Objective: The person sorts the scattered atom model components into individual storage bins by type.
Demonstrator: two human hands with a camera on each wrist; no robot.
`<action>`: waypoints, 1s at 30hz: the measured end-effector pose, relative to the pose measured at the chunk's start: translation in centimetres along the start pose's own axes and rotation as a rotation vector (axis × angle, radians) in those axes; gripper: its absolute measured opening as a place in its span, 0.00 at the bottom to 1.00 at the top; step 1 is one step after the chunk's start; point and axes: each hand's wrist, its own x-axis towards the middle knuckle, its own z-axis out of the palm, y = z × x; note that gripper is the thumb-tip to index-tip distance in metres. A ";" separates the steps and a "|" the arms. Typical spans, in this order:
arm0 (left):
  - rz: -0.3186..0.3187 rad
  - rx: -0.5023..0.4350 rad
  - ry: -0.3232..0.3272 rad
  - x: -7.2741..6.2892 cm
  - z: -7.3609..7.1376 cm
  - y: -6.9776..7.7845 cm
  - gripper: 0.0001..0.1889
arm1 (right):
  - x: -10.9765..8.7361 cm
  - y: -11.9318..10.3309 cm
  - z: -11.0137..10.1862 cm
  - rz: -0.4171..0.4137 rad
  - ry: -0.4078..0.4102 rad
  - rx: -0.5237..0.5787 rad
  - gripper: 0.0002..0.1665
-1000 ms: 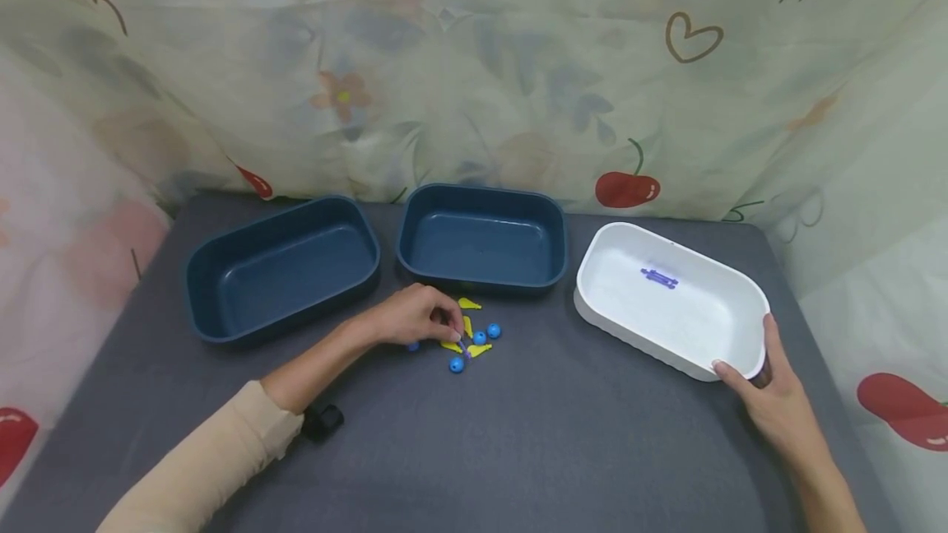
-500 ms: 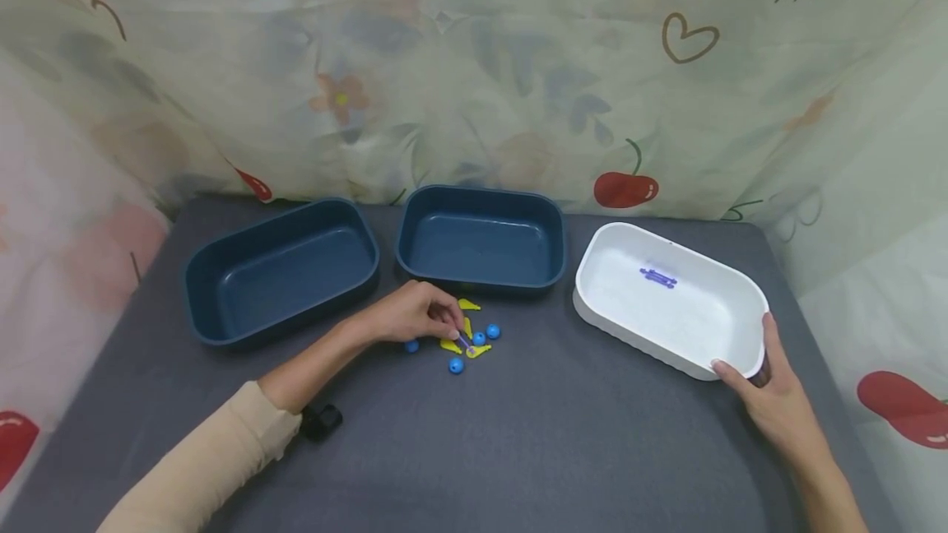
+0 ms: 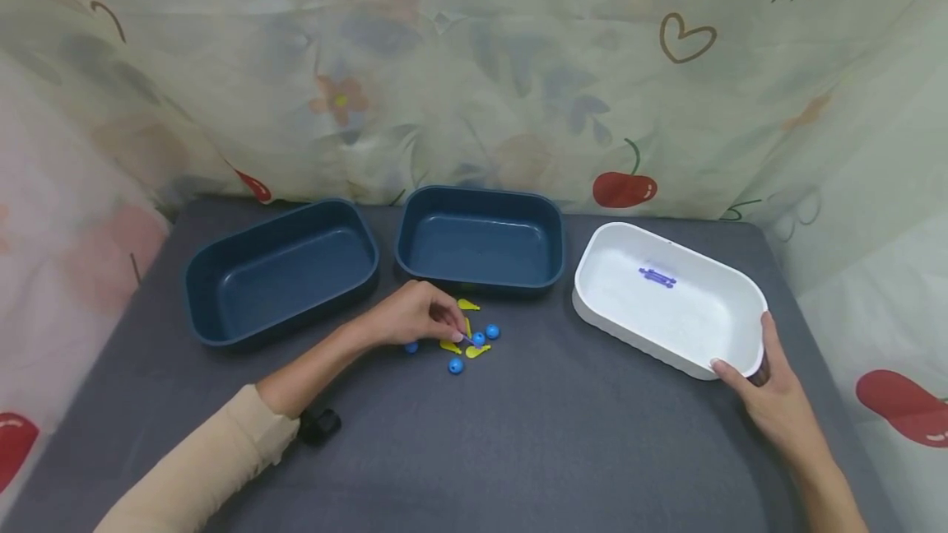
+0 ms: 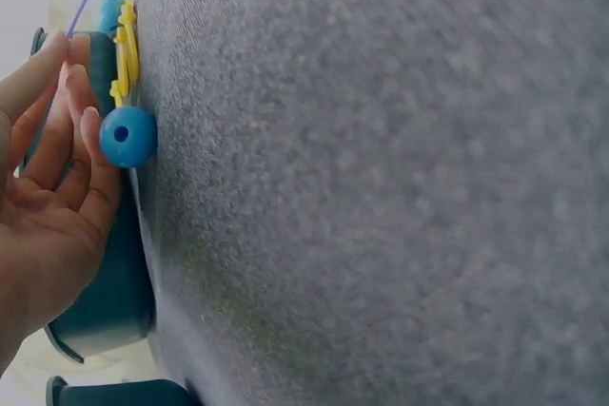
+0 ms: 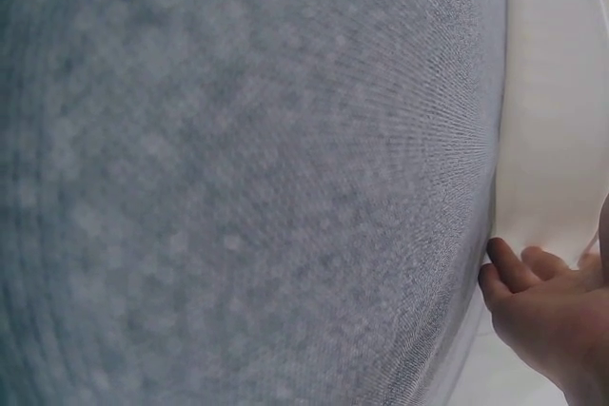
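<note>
My left hand [image 3: 418, 315] pinches a thin purple stick [image 4: 80, 9] with a small knobbed end between thumb and fingertips, just over the table. Around those fingers lie several small yellow bulb-shaped pieces [image 3: 477, 350] and several round blue beads [image 3: 455, 365]; one bead with a hole [image 4: 127, 137] shows close below the fingers in the left wrist view. At the right, my right hand [image 3: 781, 401] grips the near right corner of a white plastic bin [image 3: 670, 315], thumb at the rim and other fingers along the outer side. Purple sticks [image 3: 657, 277] lie inside that bin.
Two dark blue bins stand at the back, one at the left [image 3: 285, 278] and one in the middle [image 3: 481, 253], just beyond my left hand. Grey cloth [image 3: 563, 434] covers the table. A patterned curtain [image 3: 474, 64] hangs behind and at both sides.
The purple stick in my left hand has swung from pointing down toward the table to pointing more to the right. The left hand has barely shifted; the right hand and white bin stay put.
</note>
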 end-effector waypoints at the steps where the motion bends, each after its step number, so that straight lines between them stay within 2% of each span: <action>1: 0.000 -0.002 0.006 0.1 0.1 0.1 0.03 | 0.0 0.0 0.0 -0.001 -0.001 -0.001 0.60; 9: 0.026 -0.061 0.058 0.5 0.5 1.2 0.03 | 0.1 0.1 0.1 -0.004 0.005 0.007 0.60; 16: 0.036 -0.103 0.053 1.1 0.6 2.3 0.04 | 0.1 0.0 0.1 0.014 -0.003 -0.005 0.60; 24: 0.053 -0.188 0.073 2.3 0.9 3.8 0.02 | 0.1 0.1 0.1 0.011 -0.009 -0.006 0.60; 30: 0.089 -0.195 0.082 3.5 1.3 4.8 0.02 | 0.1 0.1 0.1 0.003 0.000 0.001 0.60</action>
